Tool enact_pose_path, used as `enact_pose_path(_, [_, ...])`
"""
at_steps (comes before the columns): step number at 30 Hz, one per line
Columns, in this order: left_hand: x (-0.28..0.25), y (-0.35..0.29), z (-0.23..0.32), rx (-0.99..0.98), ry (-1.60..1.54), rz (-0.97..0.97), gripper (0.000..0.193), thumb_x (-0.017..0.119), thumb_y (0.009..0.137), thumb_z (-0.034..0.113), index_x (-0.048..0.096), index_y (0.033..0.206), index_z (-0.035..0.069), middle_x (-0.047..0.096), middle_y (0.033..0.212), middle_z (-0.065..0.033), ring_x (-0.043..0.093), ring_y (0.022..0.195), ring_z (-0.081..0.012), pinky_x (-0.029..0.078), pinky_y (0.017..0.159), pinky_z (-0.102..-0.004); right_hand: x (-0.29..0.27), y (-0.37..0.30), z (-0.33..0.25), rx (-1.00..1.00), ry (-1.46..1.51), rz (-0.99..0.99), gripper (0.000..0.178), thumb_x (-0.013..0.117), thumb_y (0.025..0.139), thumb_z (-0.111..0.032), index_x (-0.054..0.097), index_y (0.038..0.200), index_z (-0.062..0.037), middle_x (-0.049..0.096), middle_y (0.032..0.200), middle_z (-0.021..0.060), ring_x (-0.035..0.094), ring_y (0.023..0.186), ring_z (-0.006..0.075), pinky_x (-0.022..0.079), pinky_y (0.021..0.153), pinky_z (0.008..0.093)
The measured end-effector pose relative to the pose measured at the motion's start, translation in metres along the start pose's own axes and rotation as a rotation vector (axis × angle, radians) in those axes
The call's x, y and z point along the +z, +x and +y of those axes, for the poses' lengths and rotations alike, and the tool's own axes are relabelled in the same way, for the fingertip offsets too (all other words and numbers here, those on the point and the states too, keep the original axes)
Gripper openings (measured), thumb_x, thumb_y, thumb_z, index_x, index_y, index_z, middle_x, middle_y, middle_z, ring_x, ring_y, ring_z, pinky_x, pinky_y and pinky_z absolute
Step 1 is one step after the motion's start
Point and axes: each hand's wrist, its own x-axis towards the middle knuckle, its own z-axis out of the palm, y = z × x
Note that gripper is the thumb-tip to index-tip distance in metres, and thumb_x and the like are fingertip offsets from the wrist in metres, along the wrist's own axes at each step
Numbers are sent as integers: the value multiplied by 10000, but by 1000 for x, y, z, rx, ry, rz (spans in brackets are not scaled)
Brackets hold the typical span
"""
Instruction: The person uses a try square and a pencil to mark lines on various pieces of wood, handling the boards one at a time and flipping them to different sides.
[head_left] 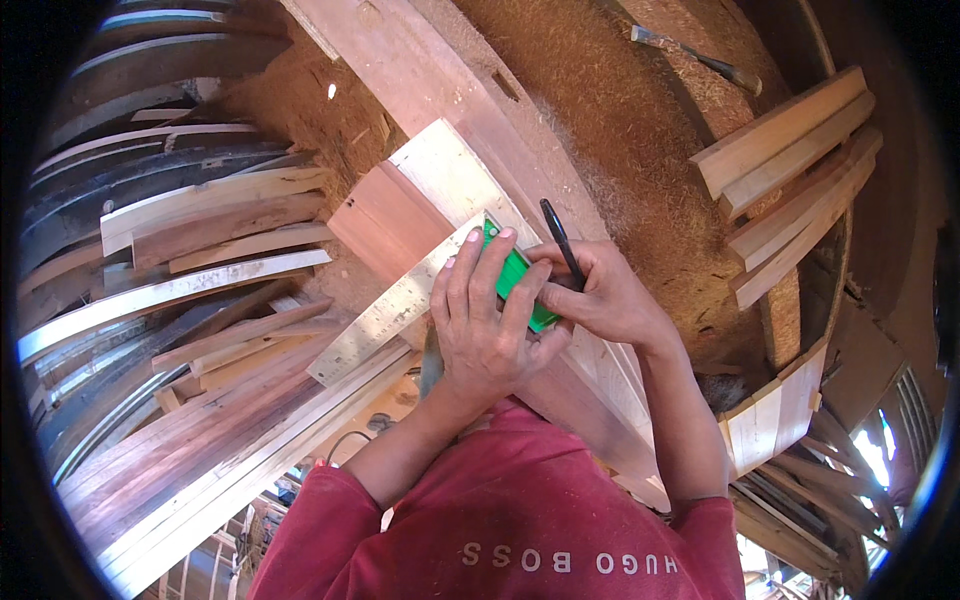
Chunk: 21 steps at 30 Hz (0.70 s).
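- Left grip (490,332) is clasping the try square (405,308) from above, fingers spread over the green stock (512,268) and the blade (355,345), I'd guess so it doesn't skid.
- The square sits right in front of the chest, blade angling off to the near left, probably because both hands reach there easily.
- Right grip (610,300) is pinching a black pen (558,233) just right of the stock, likely so it's handy. Lower end's hidden, so I can't tell if the tip touches anything.
- Pale board (450,170) and reddish board (385,220) lie side by side beyond the blade, seemingly as backing for it.
- What looks like a chisel (698,60) lies far right, out of the way I reckon.
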Motion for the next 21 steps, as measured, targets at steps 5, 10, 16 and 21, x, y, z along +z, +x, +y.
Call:
enact_pose_path(5, [2,0,0,-19,-15,-2,562,814,677,369,688,1190,175,538,1447,-129,477,1399,-364,335,1142,-516,0,0,-2,56,8,-8,345,665,871,-13,667,1204,75,722,985,77,651,933,91,557,831,295])
enact_pose_path(10, [4,0,-1,-27,-20,3,549,799,696,380,684,1190,168,542,1446,-131,480,1405,-371,333,1157,-519,1,1,-3,22,-30,-5,330,676,881,-22,673,1197,75,720,975,76,648,922,91,555,824,293])
enact_pose_path(16, [3,-1,-1,-25,-12,-2,535,784,718,400,683,1186,160,540,1450,-135,486,1400,-374,340,1156,-519,-1,2,-4,15,-26,-29,321,676,893,-27,673,1199,69,722,976,78,642,930,91,552,830,295])
enact_pose_path(21, [5,-2,-1,-24,-5,-7,520,765,737,405,684,1186,156,540,1449,-138,482,1403,-375,342,1155,-523,-1,1,1,-18,-21,-26,318,667,901,-33,669,1203,65,722,979,77,633,941,87,548,840,295])
